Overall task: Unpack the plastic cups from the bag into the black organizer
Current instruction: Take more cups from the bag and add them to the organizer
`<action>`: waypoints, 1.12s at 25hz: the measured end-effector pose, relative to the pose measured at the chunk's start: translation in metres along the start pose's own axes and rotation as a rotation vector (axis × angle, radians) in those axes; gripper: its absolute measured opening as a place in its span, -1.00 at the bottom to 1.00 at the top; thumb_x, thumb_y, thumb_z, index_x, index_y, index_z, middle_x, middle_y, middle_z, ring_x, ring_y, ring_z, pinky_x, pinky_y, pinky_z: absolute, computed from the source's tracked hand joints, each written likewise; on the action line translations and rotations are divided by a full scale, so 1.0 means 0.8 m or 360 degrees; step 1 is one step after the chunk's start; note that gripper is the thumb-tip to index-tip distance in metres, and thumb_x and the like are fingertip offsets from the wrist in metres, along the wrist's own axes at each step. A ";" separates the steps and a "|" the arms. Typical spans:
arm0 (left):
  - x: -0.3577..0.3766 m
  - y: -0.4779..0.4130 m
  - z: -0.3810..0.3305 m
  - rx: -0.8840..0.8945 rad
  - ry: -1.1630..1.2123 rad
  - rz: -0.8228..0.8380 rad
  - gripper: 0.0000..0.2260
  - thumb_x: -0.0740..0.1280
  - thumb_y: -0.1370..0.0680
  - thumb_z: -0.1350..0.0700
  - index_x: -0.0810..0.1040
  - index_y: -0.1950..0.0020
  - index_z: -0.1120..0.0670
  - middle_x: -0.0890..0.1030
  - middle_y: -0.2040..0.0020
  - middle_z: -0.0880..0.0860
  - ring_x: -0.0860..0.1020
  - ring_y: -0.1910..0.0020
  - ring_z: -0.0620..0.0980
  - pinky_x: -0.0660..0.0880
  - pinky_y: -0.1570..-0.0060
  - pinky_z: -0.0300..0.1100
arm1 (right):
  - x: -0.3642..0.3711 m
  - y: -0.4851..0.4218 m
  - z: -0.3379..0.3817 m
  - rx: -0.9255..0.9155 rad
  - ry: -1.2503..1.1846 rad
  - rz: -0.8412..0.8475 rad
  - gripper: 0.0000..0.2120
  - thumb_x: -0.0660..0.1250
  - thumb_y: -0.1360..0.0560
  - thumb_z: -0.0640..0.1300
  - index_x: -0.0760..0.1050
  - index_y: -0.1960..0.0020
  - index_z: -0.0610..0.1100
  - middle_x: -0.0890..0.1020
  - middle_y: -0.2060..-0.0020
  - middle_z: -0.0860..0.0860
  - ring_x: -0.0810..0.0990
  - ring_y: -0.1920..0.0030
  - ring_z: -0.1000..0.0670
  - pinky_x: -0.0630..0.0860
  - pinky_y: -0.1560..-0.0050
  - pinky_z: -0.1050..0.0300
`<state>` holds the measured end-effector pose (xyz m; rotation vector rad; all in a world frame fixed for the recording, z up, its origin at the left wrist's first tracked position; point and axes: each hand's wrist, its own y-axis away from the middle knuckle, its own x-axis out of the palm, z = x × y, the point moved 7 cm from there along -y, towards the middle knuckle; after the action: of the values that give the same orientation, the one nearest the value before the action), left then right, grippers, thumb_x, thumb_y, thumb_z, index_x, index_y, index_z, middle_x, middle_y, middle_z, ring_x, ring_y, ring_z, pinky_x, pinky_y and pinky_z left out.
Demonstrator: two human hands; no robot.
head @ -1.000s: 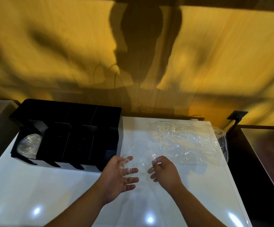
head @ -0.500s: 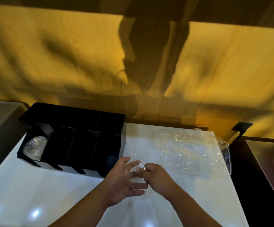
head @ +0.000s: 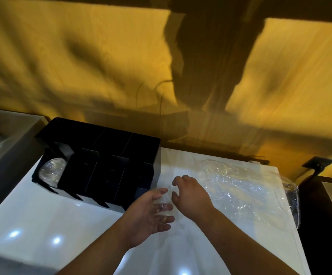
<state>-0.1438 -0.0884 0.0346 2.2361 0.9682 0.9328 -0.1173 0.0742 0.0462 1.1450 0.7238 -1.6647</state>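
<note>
A clear plastic cup lies between my hands over the white counter, just right of the black organizer's front corner. My left hand cradles it from below and its fingers show through the plastic. My right hand curls its fingers over the cup's far end. The black organizer stands at the back left, with clear cups in its leftmost compartment and the other compartments dark. The crumpled clear bag lies at the right; I cannot tell whether cups are in it.
The white counter ends at a dark gap on the right, beside a dark wooden surface. A wall socket with a plug sits behind the bag. A grey ledge runs along the left. The yellow wooden wall is close behind.
Both hands came together on the clear cup and shifted a little toward the organizer. The right hand went from pinching at its fingertips to curling over the cup's far end.
</note>
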 end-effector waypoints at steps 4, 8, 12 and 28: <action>-0.008 -0.004 -0.005 0.0080 0.0065 -0.0018 -0.69 0.34 -0.57 -0.06 0.69 -0.25 -0.02 0.65 -0.21 0.28 0.69 -0.01 0.27 0.64 0.00 0.10 | 0.051 -0.034 -0.019 -0.0020 0.0344 0.0380 -0.38 0.37 -0.56 0.08 0.28 -0.54 -0.03 0.48 -0.40 -0.13 0.49 -0.32 -0.20 0.55 -0.24 -0.09; -0.021 0.001 -0.011 0.0115 0.0067 -0.0060 -0.65 0.30 -0.57 -0.08 0.67 -0.29 -0.01 0.72 -0.16 0.24 0.70 -0.01 0.25 0.64 0.02 0.08 | 0.077 -0.044 -0.036 0.0007 0.0479 0.0484 -0.32 0.40 -0.54 0.08 0.23 -0.57 -0.02 0.45 -0.41 -0.16 0.52 -0.29 -0.25 0.56 -0.22 -0.11; -0.026 0.006 -0.014 0.0145 0.0107 0.0000 -0.58 0.37 -0.48 -0.07 0.66 -0.31 0.03 0.73 -0.09 0.23 0.67 0.00 0.26 0.61 0.01 0.09 | 0.084 -0.046 -0.034 0.0009 0.0468 0.0469 -0.42 0.39 -0.53 -0.01 0.34 -0.52 -0.05 0.52 -0.32 -0.15 0.57 -0.20 -0.23 0.60 -0.15 -0.08; -0.017 0.015 -0.022 -0.0161 0.0158 0.0349 -0.35 0.28 -0.55 -0.39 0.65 -0.35 0.10 0.65 -0.26 0.26 0.66 -0.18 0.32 0.60 -0.13 0.12 | -0.027 0.053 0.075 0.0425 -0.1207 0.0121 -0.78 0.30 -0.65 0.06 0.53 0.12 -0.01 0.69 0.19 0.07 0.64 0.22 0.21 0.53 0.17 0.24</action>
<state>-0.1588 -0.1028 0.0490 2.2597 0.7094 1.1717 -0.0972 0.0158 0.0913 0.6074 -0.0233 -1.9734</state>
